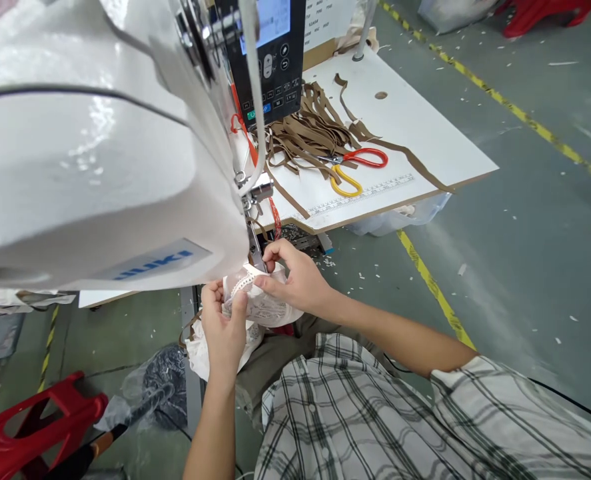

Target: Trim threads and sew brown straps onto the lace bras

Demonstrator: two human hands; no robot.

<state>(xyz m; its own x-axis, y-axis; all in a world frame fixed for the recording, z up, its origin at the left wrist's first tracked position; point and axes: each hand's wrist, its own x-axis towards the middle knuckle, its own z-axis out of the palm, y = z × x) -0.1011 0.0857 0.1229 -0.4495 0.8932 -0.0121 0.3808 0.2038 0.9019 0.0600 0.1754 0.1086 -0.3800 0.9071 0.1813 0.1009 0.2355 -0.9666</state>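
Lace [270, 309] is pinched by the left hand [224, 333] and the inward-angled right hand [300, 280].

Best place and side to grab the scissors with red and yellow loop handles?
Grip the red handle loop and yellow handle loop, probably from the picture's right: they splay on that side over the white tabletop, while the metal blades point left, toward the heaped brown fabric strips.
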